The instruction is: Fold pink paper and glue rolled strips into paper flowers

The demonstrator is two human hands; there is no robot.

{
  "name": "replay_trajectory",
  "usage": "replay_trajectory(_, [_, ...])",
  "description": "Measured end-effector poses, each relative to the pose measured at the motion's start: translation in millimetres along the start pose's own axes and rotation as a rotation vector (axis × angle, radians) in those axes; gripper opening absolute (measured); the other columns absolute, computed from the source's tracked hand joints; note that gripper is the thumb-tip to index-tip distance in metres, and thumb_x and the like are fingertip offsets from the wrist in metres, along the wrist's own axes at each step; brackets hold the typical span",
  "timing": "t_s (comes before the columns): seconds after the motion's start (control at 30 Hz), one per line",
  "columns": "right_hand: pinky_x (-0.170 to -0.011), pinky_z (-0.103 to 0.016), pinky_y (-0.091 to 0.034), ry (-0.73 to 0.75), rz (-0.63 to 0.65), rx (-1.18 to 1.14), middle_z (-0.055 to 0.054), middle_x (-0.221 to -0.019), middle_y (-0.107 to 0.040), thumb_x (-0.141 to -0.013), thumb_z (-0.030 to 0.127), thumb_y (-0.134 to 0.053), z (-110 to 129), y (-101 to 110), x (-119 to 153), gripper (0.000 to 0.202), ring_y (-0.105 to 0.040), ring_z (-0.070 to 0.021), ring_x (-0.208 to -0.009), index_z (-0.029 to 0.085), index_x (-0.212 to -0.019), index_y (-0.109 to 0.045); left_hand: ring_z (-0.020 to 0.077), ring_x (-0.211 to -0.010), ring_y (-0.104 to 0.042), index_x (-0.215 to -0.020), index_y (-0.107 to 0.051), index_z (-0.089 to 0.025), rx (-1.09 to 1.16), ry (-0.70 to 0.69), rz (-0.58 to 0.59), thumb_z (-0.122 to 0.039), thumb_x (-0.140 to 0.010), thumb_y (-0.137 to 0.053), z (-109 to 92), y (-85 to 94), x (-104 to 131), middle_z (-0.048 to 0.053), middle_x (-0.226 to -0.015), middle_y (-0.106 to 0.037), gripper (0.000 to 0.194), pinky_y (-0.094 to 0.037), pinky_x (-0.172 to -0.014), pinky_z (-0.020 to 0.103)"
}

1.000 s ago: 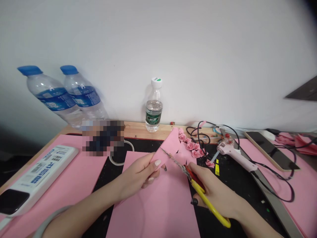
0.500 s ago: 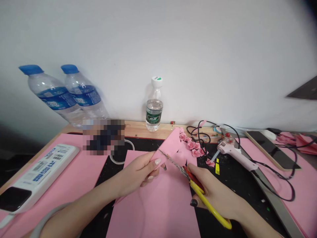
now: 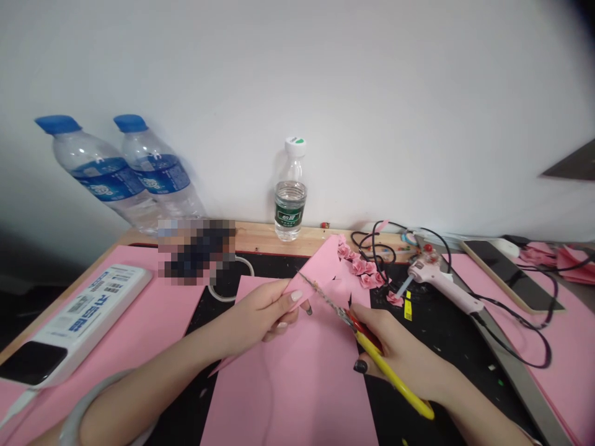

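A folded piece of pink paper (image 3: 317,267) is pinched between the thumb and fingers of my left hand (image 3: 267,310). My right hand (image 3: 400,347) is wrapped round the red and yellow handles of a pair of scissors (image 3: 390,379). The scissor blades point up and left and lie along the lower edge of the folded paper, close to my left fingertips. Beneath both hands lies a large pink sheet (image 3: 297,384). Small pink paper roses (image 3: 360,266) sit just beyond the folded paper.
A pink glue gun (image 3: 441,288) with black cables lies at the right, near a phone (image 3: 511,275). Behind stands a small water bottle (image 3: 290,207); two large bottles (image 3: 109,179) lean at the back left. A white power bank (image 3: 88,322) rests on pink paper at the left.
The view has tipped slightly, so the things on the table appear a little higher. Both hands keep their holds, and the scissors remain against the paper with little visible movement.
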State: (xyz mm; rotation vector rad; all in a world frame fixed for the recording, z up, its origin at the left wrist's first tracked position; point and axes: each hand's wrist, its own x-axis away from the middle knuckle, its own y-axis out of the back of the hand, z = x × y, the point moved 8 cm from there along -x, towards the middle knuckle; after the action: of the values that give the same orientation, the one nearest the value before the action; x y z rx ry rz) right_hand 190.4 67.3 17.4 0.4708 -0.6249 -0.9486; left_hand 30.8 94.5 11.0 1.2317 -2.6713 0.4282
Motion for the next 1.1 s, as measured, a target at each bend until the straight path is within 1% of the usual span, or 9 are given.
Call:
replay_trajectory(0.13, [-0.051,-0.023,-0.034,0.001,-0.025,0.060,0.002,-0.068,-0.043,-0.079,0.045,-0.059,2.9,-0.2,-1.0,0.031,-0.036,-0.0136,-0.062,0.020,-0.072,-0.041,0.0066,-0.048,-0.024,-0.077,-0.045,-0.019,0.001,0.022,0.011,-0.044,-0.094,-0.042,3.0,1.6,0.9,-0.007,-0.060,-0.035,0.031,-0.016,-0.042,0.020])
replay_trajectory(0.23, [-0.052,-0.024,-0.037,0.012,-0.047,0.091,0.001,-0.067,-0.045,-0.080,0.047,-0.056,6.4,1.0,-0.3,0.030,-0.039,-0.0150,-0.063,0.020,-0.073,-0.045,0.0063,-0.048,-0.024,-0.079,-0.046,-0.019,0.013,0.022,0.007,-0.044,-0.094,-0.043,3.5,2.8,1.4,-0.007,-0.060,-0.036,0.030,-0.017,-0.042,0.019])
replay_trajectory(0.33, [-0.053,-0.025,-0.040,0.026,-0.058,0.088,-0.001,-0.069,-0.049,-0.081,0.046,-0.053,9.9,2.9,2.0,0.028,-0.043,-0.0163,-0.063,0.019,-0.076,-0.049,0.0062,-0.047,-0.025,-0.077,-0.045,-0.018,0.021,0.001,0.007,-0.044,-0.094,-0.043,1.2,3.5,1.4,-0.007,-0.060,-0.036,0.031,-0.017,-0.042,0.019])
replay_trajectory(0.43, [-0.054,-0.028,-0.042,0.064,-0.026,0.075,-0.004,-0.073,-0.055,-0.080,0.044,-0.052,13.8,1.8,5.3,0.027,-0.048,-0.0188,-0.065,0.018,-0.085,-0.053,0.0062,-0.048,-0.025,-0.075,-0.044,-0.018,-0.008,-0.032,-0.003,-0.044,-0.095,-0.042,-2.9,5.4,1.9,-0.007,-0.060,-0.036,0.033,-0.018,-0.041,0.019])
replay_trajectory(0.5, [-0.057,-0.030,-0.044,0.091,0.007,0.069,-0.006,-0.078,-0.057,-0.079,0.044,-0.052,15.0,-0.7,7.5,0.030,-0.050,-0.0207,-0.068,0.017,-0.093,-0.054,0.0061,-0.048,-0.025,-0.077,-0.045,-0.018,-0.026,-0.038,-0.009,-0.044,-0.095,-0.042,-4.2,6.2,2.7,-0.007,-0.062,-0.037,0.032,-0.017,-0.041,0.019])
replay_trajectory(0.63, [-0.061,-0.033,-0.046,0.087,0.044,0.074,-0.009,-0.084,-0.060,-0.079,0.042,-0.050,12.3,-4.7,10.5,0.035,-0.053,-0.0233,-0.072,0.016,-0.102,-0.054,0.0060,-0.048,-0.025,-0.079,-0.045,-0.018,-0.048,-0.024,-0.018,-0.045,-0.096,-0.041,-4.4,6.1,4.5,-0.007,-0.062,-0.037,0.032,-0.017,-0.042,0.019])
replay_trajectory(0.77, [-0.060,-0.033,-0.045,0.080,0.038,0.086,-0.009,-0.083,-0.059,-0.079,0.042,-0.051,12.8,-3.9,10.8,0.032,-0.053,-0.0236,-0.072,0.016,-0.099,-0.054,0.0065,-0.050,-0.026,-0.078,-0.043,-0.018,-0.102,-0.036,-0.019,-0.045,-0.096,-0.040,-8.1,5.4,5.4,-0.008,-0.063,-0.036,0.032,-0.019,-0.042,0.020])
replay_trajectory(0.93, [-0.057,-0.031,-0.044,0.107,-0.013,0.056,-0.006,-0.078,-0.057,-0.077,0.042,-0.053,17.0,2.2,9.2,0.025,-0.051,-0.0210,-0.068,0.020,-0.088,-0.050,0.0068,-0.050,-0.027,-0.076,-0.041,-0.019,-0.218,-0.034,-0.062,-0.044,-0.097,-0.037,-11.0,9.3,5.9,-0.007,-0.062,-0.036,0.033,-0.021,-0.044,0.021])
replay_trajectory(1.1, [-0.057,-0.028,-0.042,0.082,-0.009,0.069,-0.004,-0.079,-0.057,-0.075,0.032,-0.056,15.1,0.0,8.5,0.019,-0.051,-0.0194,-0.069,0.020,-0.087,-0.049,0.0073,-0.050,-0.025,-0.077,-0.041,-0.019,-0.192,-0.034,-0.059,-0.045,-0.096,-0.039,-10.8,9.0,6.6,-0.008,-0.063,-0.035,0.032,-0.020,-0.043,0.021])
